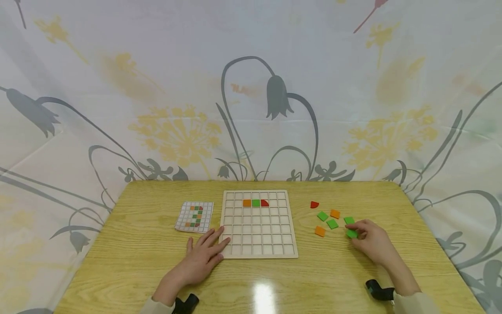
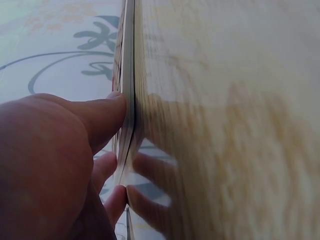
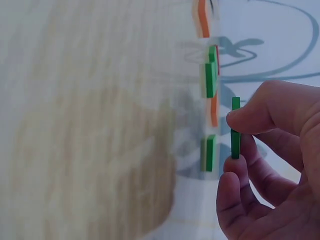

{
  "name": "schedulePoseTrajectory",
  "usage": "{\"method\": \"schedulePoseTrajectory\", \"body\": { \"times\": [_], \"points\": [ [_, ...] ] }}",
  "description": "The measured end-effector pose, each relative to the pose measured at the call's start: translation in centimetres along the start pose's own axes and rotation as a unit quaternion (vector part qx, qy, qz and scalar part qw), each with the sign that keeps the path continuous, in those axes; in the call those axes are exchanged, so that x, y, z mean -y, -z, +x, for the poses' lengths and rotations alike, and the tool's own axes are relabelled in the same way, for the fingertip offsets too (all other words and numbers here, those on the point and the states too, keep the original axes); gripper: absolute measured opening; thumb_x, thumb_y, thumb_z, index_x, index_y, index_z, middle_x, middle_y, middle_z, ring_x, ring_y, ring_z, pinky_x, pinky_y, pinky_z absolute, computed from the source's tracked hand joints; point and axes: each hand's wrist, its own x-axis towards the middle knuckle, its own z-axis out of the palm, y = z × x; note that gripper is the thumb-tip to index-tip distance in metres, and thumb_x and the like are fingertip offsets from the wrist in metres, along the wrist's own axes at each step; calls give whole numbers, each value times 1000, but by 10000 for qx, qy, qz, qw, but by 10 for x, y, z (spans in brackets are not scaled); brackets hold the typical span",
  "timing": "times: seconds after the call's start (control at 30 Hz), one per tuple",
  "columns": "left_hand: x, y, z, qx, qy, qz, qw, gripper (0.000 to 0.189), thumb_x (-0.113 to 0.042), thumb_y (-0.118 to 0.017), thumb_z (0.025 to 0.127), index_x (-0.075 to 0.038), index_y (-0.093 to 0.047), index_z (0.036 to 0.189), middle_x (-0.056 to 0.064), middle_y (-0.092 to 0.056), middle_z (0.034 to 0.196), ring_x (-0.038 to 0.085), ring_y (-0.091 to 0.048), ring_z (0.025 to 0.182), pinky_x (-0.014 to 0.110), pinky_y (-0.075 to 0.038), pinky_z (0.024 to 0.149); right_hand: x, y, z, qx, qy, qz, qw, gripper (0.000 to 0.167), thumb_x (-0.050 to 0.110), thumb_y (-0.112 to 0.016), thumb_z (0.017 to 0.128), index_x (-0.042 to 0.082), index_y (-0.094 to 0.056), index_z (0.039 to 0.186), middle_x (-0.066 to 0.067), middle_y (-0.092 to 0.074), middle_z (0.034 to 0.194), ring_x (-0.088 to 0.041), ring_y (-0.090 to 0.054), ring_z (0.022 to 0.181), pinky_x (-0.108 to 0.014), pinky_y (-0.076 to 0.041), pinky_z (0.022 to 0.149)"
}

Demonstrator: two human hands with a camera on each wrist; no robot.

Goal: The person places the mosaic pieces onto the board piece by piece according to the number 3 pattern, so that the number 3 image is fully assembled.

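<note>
Here, the left hand (image 1: 201, 261) rests, fingers spread, at the near left edge of the gridded board (image 1: 259, 240). The right hand (image 1: 373, 243) pinches a raised green tile (image 3: 235, 145) near loose tiles (image 1: 332, 223). Farther off, an orange square (image 1: 247, 203), green square (image 1: 256, 203) and red quarter-round (image 1: 264, 203) sit in the board.

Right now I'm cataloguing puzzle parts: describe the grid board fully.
The grid board is pale, roughly square and wooden-looking, divided by lines into small cells. It lies flat on the table. Orange, green and red pieces sit adjacent in its second row from the far edge. The left hand touches its left edge.
</note>
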Motion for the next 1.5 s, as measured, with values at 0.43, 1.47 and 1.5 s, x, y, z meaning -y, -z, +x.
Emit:
{"method": "schedulePoseTrajectory", "body": {
  "times": [0.43, 1.47, 1.5],
  "points": [
    [1, 0, 0, 12, 2, 31, 10000, 46, -25, -49, 106, -15, -46, 151, 9, -20, 165, 40, -14, 149, 84, 0, 97, 33, -18, 28, -7, 542, 264, 9982, 30, -4, -73, 80, -2, -74, 110, -8, -61, 99, -22, -56, 85, -33, -49, 68],
    [2, -1, 0, -34, -18, -92, 10000, 46, -26, -50, 106, -16, -48, 151, 8, -21, 164, 40, -14, 149, 84, 2, 97, 109, -87, 89, 890, 1060, 1021, 9851, 28, 2, -73, 85, 6, -74, 112, -1, -62, 107, -16, -55, 87, -33, -50, 75],
    [2, -1, 0, -37, -19, -96, 9999, 46, -26, -50, 106, -16, -48, 150, 8, -21, 164, 40, -14, 149, 84, 2, 97, 111, -89, 92, 907, 1053, 1032, 9849, 28, 1, -73, 85, 6, -74, 112, -1, -62, 107, -16, -55, 87, -33, -50, 75]
  ]
}}
